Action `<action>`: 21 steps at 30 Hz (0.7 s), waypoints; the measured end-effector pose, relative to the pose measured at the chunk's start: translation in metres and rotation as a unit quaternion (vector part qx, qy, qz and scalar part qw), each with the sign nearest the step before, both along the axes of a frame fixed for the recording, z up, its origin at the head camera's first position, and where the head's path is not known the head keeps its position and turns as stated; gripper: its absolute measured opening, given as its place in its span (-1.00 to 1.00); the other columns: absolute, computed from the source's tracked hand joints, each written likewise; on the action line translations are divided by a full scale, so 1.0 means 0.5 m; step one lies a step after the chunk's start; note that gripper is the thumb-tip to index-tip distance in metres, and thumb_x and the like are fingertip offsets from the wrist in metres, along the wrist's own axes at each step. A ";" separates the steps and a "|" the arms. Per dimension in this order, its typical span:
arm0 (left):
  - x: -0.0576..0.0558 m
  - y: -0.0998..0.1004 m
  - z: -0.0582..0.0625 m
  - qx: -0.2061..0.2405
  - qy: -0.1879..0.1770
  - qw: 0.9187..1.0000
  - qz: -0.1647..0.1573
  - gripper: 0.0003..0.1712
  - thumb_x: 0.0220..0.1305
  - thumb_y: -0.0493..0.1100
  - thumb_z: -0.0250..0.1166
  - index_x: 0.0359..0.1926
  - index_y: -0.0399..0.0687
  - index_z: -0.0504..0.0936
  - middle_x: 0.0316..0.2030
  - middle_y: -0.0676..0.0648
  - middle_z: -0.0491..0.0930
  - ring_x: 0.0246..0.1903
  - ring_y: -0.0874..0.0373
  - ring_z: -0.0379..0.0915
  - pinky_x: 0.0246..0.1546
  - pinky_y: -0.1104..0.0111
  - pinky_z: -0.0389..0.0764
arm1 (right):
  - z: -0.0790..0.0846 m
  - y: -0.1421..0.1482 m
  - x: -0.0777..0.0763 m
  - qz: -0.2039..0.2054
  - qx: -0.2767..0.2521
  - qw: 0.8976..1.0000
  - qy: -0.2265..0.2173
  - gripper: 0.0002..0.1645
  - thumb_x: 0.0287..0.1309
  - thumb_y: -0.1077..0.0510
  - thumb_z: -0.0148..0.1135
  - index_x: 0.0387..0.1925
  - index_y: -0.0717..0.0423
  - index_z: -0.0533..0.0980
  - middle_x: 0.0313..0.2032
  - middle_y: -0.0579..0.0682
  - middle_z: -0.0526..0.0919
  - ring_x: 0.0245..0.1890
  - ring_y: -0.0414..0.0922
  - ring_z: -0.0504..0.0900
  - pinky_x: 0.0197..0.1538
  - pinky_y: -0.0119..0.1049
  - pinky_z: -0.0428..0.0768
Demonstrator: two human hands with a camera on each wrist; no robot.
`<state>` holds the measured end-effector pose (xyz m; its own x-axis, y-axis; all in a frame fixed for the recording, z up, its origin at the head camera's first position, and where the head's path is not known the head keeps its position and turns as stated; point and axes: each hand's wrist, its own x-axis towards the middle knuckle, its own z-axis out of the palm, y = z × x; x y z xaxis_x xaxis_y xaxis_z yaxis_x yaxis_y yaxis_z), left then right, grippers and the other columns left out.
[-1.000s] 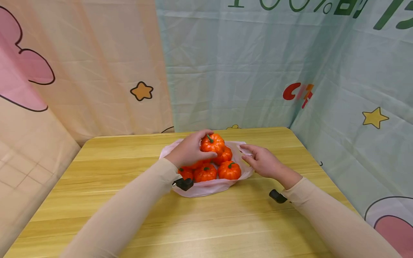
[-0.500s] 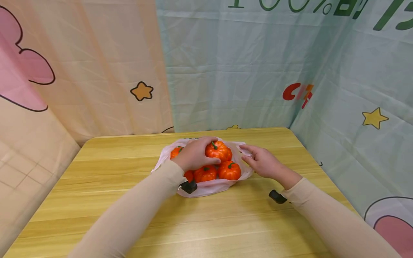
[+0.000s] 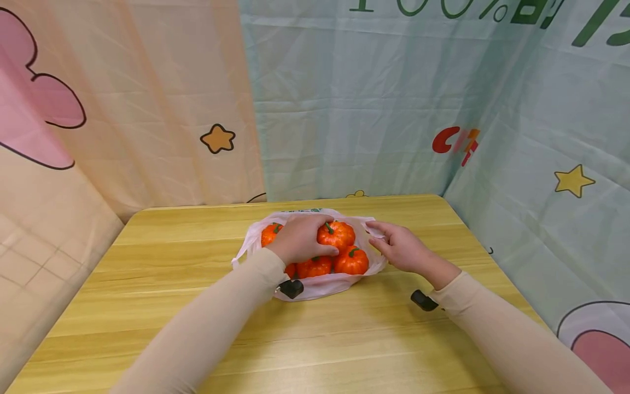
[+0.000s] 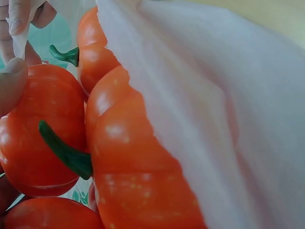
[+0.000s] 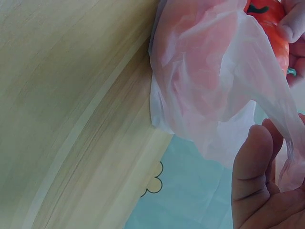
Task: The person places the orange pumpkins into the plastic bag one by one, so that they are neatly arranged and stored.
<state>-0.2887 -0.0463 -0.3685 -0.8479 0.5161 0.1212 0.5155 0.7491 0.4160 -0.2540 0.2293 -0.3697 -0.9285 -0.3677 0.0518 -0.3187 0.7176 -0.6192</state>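
Small orange pumpkins with green stems fill a thin, pale pink-white plastic bag on the table. My left hand grips the top pumpkin, thumb in front and fingers behind, low among the others. In the left wrist view that held pumpkin sits beside another pumpkin, partly covered by the bag's edge. At the bag's right side, my right hand holds its edge; in the right wrist view a strip of the bag runs between thumb and fingers. The left hand hides some pumpkins.
The bag stands toward the far side of the wooden table. Printed cloth curtains hang behind and at both sides. A small black wrist camera sits under the left wrist, another wrist camera under the right.
My left hand has moved down and slightly right with the pumpkin, lowering it among the others. The bag's left side and another pumpkin there have come into sight. The right hand stays put.
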 end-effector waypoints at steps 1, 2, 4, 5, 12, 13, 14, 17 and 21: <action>0.000 0.000 -0.001 -0.002 0.000 1.000 0.002 -0.14 0.18 0.29 0.53 0.44 0.20 0.51 0.24 0.10 0.64 0.19 0.06 0.55 0.36 0.09 0.54 | 0.000 0.000 0.000 0.000 0.001 1.000 0.001 -0.38 0.54 0.12 0.18 0.51 0.21 0.36 -0.72 -0.14 0.33 -0.75 -0.17 0.30 -0.62 -0.34 0.42; -0.001 0.001 -0.002 -0.004 -0.002 1.000 0.004 -0.14 0.18 0.30 0.53 0.45 0.21 0.50 0.24 0.10 0.64 0.19 0.06 0.55 0.36 0.09 0.54 | 0.000 -0.001 0.000 0.000 0.002 1.000 0.001 -0.38 0.54 0.12 0.18 0.51 0.21 0.36 -0.72 -0.13 0.33 -0.74 -0.16 0.30 -0.62 -0.34 0.42; -0.001 0.002 -0.003 -0.005 -0.004 1.000 0.007 -0.14 0.19 0.30 0.52 0.45 0.22 0.50 0.24 0.10 0.64 0.19 0.06 0.55 0.35 0.09 0.55 | 0.000 -0.001 0.000 0.000 0.004 1.000 0.001 -0.38 0.54 0.12 0.18 0.51 0.20 0.36 -0.72 -0.13 0.33 -0.74 -0.16 0.30 -0.62 -0.34 0.43; -0.001 0.003 -0.003 -0.007 -0.006 1.000 0.009 -0.14 0.19 0.30 0.52 0.45 0.22 0.50 0.23 0.10 0.64 0.19 0.06 0.55 0.35 0.09 0.55 | 0.000 -0.001 0.001 0.000 0.005 1.000 0.002 -0.38 0.54 0.12 0.18 0.51 0.20 0.36 -0.72 -0.13 0.33 -0.74 -0.16 0.30 -0.62 -0.34 0.43; 0.001 0.007 -0.001 -0.021 -0.007 1.000 0.020 -0.14 0.19 0.33 0.51 0.44 0.20 0.50 0.23 0.08 0.65 0.19 0.04 0.56 0.38 0.06 0.53 | 0.001 -0.005 0.002 -0.002 0.004 1.000 -0.006 -0.38 0.54 0.11 0.18 0.51 0.20 0.36 -0.72 -0.13 0.33 -0.75 -0.16 0.31 -0.62 -0.34 0.43; 0.000 0.007 -0.002 -0.023 -0.007 0.999 0.021 -0.14 0.19 0.33 0.51 0.43 0.20 0.50 0.22 0.08 0.65 0.19 0.04 0.56 0.38 0.07 0.53 | 0.001 -0.006 0.002 -0.002 0.003 1.000 -0.007 -0.37 0.54 0.11 0.18 0.51 0.21 0.36 -0.72 -0.13 0.33 -0.74 -0.16 0.31 -0.62 -0.34 0.43; 0.000 0.008 -0.002 -0.025 -0.006 0.999 0.022 -0.14 0.18 0.33 0.51 0.43 0.20 0.50 0.22 0.08 0.66 0.19 0.04 0.56 0.38 0.06 0.53 | 0.001 -0.007 0.002 -0.002 0.003 1.000 -0.007 -0.38 0.54 0.12 0.18 0.51 0.21 0.36 -0.71 -0.13 0.33 -0.74 -0.16 0.31 -0.62 -0.35 0.43; 0.000 0.008 -0.002 -0.031 -0.004 0.999 0.024 -0.14 0.18 0.34 0.51 0.42 0.19 0.51 0.21 0.08 0.66 0.19 0.04 0.57 0.39 0.06 0.53 | 0.000 -0.009 0.001 -0.002 0.002 1.000 -0.005 -0.38 0.53 0.12 0.19 0.50 0.22 0.37 -0.71 -0.13 0.32 -0.73 -0.16 0.31 -0.61 -0.36 0.43; 0.000 0.009 -0.002 -0.033 -0.002 0.999 0.025 -0.15 0.17 0.34 0.52 0.41 0.19 0.52 0.21 0.08 0.67 0.18 0.04 0.57 0.40 0.05 0.50 | -0.001 -0.011 0.000 0.000 0.007 1.000 -0.001 -0.39 0.54 0.11 0.18 0.50 0.22 0.38 -0.70 -0.13 0.31 -0.73 -0.16 0.31 -0.61 -0.36 0.43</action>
